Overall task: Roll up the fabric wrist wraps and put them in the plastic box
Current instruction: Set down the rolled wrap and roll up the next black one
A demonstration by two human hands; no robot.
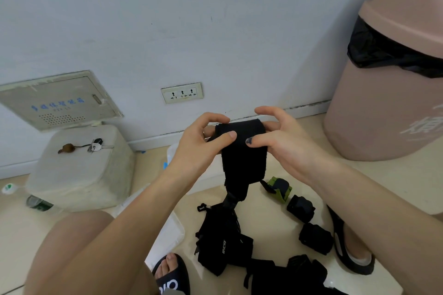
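A black fabric wrist wrap [242, 151] hangs in front of me, its top end partly rolled and its tail dropping toward the floor. My left hand [203, 141] pinches the roll's left side, thumb on the front. My right hand [275, 136] pinches its right side the same way. On the floor lie a green and black rolled wrap [279, 188], two black rolled wraps [300, 207] [315, 237] and a heap of unrolled black wraps [223, 242]. A translucent white plastic box [203, 179] stands behind my left forearm, mostly hidden.
A large pink bin [388, 93] with a black liner stands at the right by the wall. A pale stool [79, 175] at the left carries keys [96, 145]. A white lid [167, 235] lies by my left knee. My feet wear black slippers [171, 275].
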